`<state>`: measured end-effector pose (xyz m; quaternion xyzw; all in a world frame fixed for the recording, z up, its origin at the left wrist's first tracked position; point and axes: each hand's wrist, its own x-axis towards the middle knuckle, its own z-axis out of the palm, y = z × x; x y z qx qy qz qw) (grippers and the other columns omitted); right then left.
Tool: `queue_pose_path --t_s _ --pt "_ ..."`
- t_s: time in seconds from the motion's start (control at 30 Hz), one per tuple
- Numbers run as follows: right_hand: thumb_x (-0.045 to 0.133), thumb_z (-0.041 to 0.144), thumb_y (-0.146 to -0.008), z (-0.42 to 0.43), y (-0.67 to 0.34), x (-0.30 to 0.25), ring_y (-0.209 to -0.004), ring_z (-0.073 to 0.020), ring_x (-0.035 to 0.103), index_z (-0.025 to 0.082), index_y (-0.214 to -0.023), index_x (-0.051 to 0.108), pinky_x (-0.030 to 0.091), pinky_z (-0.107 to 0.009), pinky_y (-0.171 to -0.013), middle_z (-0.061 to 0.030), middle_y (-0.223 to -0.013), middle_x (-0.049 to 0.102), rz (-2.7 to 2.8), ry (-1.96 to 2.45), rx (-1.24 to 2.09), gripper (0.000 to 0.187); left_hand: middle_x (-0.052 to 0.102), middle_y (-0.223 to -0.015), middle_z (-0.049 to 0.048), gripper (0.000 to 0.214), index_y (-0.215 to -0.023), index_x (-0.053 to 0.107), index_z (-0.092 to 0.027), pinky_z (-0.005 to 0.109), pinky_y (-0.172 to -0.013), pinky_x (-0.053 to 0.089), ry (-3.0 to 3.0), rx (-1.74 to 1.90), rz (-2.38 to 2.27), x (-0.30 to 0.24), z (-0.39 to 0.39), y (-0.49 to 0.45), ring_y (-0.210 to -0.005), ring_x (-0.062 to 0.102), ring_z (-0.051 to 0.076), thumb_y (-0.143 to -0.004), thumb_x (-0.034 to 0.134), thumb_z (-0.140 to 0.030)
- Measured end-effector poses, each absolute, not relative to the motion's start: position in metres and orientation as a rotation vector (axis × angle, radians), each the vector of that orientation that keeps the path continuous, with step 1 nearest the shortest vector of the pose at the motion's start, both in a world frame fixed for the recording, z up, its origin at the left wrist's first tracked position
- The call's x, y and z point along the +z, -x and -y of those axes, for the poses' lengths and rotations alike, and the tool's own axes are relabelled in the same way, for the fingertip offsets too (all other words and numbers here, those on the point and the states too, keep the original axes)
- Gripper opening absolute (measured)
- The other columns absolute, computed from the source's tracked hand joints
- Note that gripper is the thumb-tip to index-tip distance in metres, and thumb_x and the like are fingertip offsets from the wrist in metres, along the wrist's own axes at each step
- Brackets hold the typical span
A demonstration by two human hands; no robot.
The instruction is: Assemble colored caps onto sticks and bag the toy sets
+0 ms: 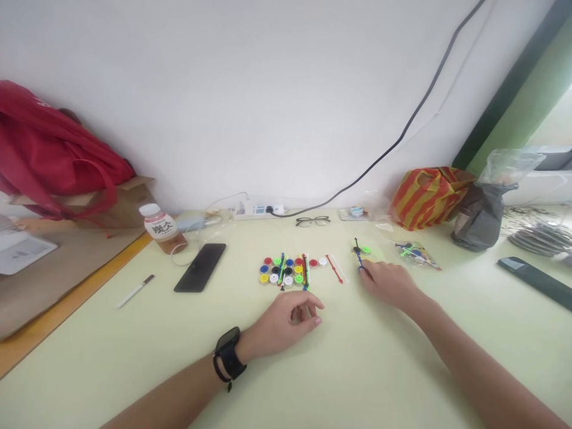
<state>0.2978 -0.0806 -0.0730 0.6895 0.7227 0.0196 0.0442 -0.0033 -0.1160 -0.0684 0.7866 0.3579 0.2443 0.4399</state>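
Note:
My right hand [385,282] reaches to the right of the middle, its fingertips closed on a blue arrow-shaped plastic stick [360,260]. Just beyond those fingers lie a black arrow stick [356,241] and a green disc [365,249]; the hand partly hides what is under it. My left hand [288,319] rests on the table with loosely curled fingers, thumb apart, holding nothing. In front of it, several coloured discs [274,278] sit in rows, with bundled arrow sticks [306,271] lying across them. A red arrow stick [334,269] and a white stick [342,268] lie beside them.
A clear bag of coloured pieces [416,255] lies right of my right hand. Eyeglasses [312,221] and a power strip [259,210] are by the wall. Leftward are a phone [200,268], a bottle [163,230] and a pen-like stick [135,291]. A striped bag [426,196] stands back right.

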Motion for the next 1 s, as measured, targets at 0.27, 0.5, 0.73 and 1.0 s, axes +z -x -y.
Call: queue_pose_path --t_s 0.27,0.5,0.73,1.0 --pt "0.049 0.034 -0.101 0.074 -0.297 -0.082 -0.088 -0.0259 0.071 0.023 -0.114 0.063 0.042 -0.032 -0.067 -0.0101 -0.110 0.075 -2.496 -2.296 0.261 0.022 0.071 -0.093 0.0029 0.017 -0.107 0.070 -0.020 0.024 -0.067 0.045 -1.961 0.590 -0.888 -0.068 0.116 0.005 -0.074 0.059 0.013 -0.092 0.066 -0.029" --pt "0.040 0.019 -0.102 0.084 -0.274 -0.085 -0.081 -0.0209 0.066 0.024 -0.096 0.068 0.036 -0.030 -0.065 -0.0052 -0.085 0.070 -2.834 -1.866 0.099 0.029 0.072 -0.095 0.0031 0.017 -0.107 0.070 -0.020 0.024 -0.067 0.046 -1.969 0.596 -0.890 -0.070 0.116 0.004 -0.075 0.059 0.013 -0.092 0.067 -0.028" --pt "0.045 0.017 -0.098 0.081 -0.282 -0.087 -0.087 -0.0200 0.067 0.025 -0.101 0.066 0.038 -0.029 -0.067 -0.0029 -0.100 0.073 -2.853 -1.964 -0.171 0.023 0.072 -0.095 0.0026 0.014 -0.103 0.071 -0.020 0.024 -0.066 0.046 -1.984 0.610 -0.882 -0.071 0.115 0.004 -0.073 0.060 0.012 -0.091 0.068 -0.027" --pt "0.045 0.018 -0.099 0.087 -0.283 -0.073 -0.091 -0.0231 0.062 0.024 -0.094 0.055 0.046 -0.035 -0.081 -0.0057 -0.096 0.066 -3.109 -1.929 -0.241 0.012 0.072 -0.095 0.0031 0.014 -0.102 0.071 -0.020 0.024 -0.067 0.046 -1.975 0.604 -0.886 -0.069 0.115 0.004 -0.074 0.059 0.013 -0.092 0.067 -0.028"
